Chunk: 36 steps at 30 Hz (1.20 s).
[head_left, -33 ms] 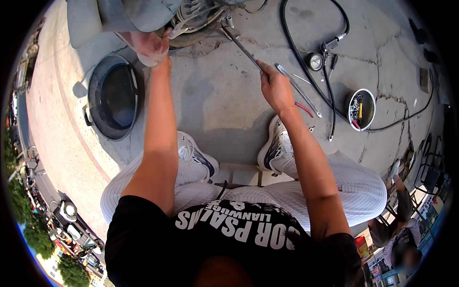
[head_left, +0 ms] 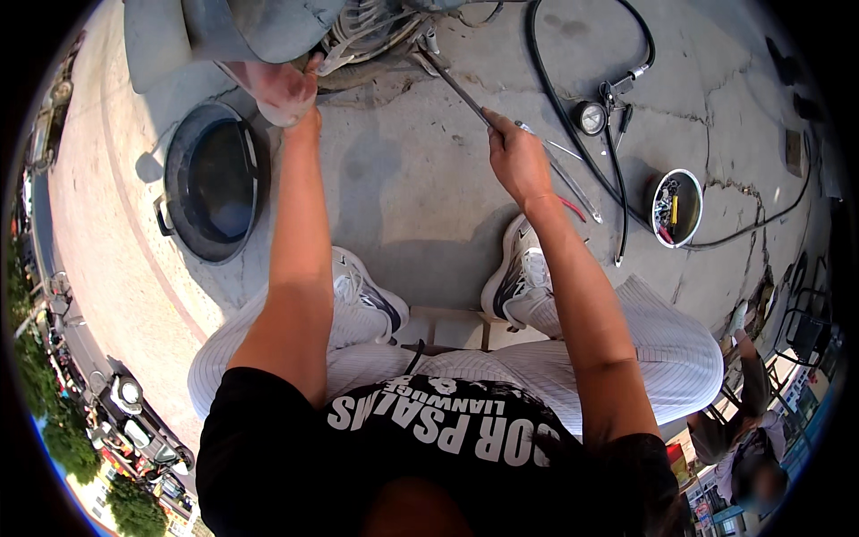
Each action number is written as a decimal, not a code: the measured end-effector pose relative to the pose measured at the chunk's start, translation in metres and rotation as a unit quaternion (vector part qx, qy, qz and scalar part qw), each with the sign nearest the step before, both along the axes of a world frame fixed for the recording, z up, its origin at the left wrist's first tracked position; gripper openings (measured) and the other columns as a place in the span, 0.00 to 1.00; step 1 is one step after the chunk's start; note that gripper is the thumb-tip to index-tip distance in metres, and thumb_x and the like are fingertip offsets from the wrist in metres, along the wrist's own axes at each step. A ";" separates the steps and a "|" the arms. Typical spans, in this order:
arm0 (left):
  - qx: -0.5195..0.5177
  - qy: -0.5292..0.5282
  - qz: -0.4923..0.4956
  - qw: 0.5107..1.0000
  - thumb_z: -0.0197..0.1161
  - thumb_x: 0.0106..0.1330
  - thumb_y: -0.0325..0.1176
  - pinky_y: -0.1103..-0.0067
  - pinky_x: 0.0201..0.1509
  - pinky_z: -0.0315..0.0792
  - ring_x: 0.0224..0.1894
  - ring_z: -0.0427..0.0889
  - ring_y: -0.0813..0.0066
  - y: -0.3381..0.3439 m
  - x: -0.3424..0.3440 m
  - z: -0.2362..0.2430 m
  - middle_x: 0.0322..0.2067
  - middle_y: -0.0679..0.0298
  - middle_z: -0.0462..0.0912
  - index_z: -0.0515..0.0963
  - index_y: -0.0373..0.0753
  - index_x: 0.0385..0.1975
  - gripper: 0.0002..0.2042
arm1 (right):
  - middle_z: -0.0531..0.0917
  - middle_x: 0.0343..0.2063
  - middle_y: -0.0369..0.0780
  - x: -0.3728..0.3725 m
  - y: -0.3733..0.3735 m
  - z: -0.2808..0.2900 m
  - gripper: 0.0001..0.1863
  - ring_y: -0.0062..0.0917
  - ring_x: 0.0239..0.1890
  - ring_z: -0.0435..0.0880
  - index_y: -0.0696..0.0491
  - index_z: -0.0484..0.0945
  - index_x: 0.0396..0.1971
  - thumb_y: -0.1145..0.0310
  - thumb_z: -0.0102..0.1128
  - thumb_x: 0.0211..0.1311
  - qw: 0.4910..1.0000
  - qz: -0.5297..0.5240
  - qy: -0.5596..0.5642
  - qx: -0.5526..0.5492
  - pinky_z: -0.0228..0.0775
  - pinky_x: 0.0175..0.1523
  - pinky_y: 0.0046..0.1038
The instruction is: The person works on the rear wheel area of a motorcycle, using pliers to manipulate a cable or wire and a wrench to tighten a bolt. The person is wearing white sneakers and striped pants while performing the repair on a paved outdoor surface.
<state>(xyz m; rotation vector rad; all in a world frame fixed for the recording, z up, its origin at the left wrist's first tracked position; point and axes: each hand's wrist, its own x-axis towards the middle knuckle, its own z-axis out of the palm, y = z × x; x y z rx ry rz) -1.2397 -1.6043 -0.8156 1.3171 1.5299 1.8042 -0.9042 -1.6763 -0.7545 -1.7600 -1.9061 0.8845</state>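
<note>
My right hand (head_left: 519,157) is closed round a long dark metal bar, perhaps a tyre lever (head_left: 456,88). Its far end reaches to the edge of the wheel (head_left: 365,36) at the top. My left arm stretches up to the same wheel, and a cloudy reddish lamp lens (head_left: 282,89) covers most of my left hand (head_left: 311,121). Only a fingertip beside the wheel and the wrist show, so its grip is hidden. Under my right hand lie a shiny metal lever (head_left: 577,186) and a red-handled tool (head_left: 572,208).
A black tub (head_left: 170,192) of dark liquid stands left. To the right are a black hose (head_left: 548,85), a pressure gauge (head_left: 591,117) and a white-rimmed bucket (head_left: 695,192) of small parts. Grey vehicle bodywork (head_left: 237,36) overhangs the top left. A person (head_left: 752,430) sits at lower right.
My right hand has shifted slightly to the right and down with the bar, covering more of the shiny lever on the ground. My left arm looks unmoved.
</note>
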 end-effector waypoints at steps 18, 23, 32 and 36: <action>-0.021 -0.081 -0.024 0.996 0.77 0.41 0.39 0.73 0.64 0.55 0.61 0.60 0.66 -0.006 0.005 -0.016 0.58 0.57 0.62 0.58 0.34 0.61 0.46 | 0.80 0.28 0.50 -0.011 0.044 -0.025 0.15 0.45 0.33 0.79 0.45 0.78 0.46 0.66 0.53 0.59 0.999 0.044 -0.006 0.021 0.71 0.41 0.40; -0.111 -0.164 -0.036 0.979 0.77 0.42 0.37 0.74 0.63 0.57 0.59 0.63 0.67 -0.020 0.038 -0.085 0.56 0.58 0.64 0.60 0.34 0.58 0.43 | 0.80 0.29 0.51 -0.009 0.040 -0.024 0.14 0.46 0.33 0.79 0.46 0.79 0.46 0.66 0.53 0.59 0.999 0.032 -0.008 0.032 0.71 0.42 0.38; -0.188 -0.217 -0.021 0.958 0.76 0.43 0.33 0.76 0.61 0.57 0.55 0.65 0.71 -0.015 0.025 -0.053 0.53 0.62 0.66 0.63 0.36 0.54 0.37 | 0.80 0.33 0.52 -0.019 0.020 -0.016 0.16 0.43 0.35 0.81 0.49 0.76 0.49 0.66 0.54 0.61 0.997 0.035 0.036 -0.057 0.71 0.43 0.31; -0.128 -0.290 -0.086 0.945 0.76 0.43 0.38 0.72 0.67 0.51 0.62 0.58 0.72 -0.034 0.008 -0.010 0.57 0.59 0.62 0.61 0.35 0.56 0.40 | 0.81 0.34 0.52 -0.015 -0.016 -0.008 0.16 0.40 0.36 0.82 0.50 0.76 0.50 0.67 0.54 0.62 0.988 0.077 0.107 -0.077 0.71 0.43 0.29</action>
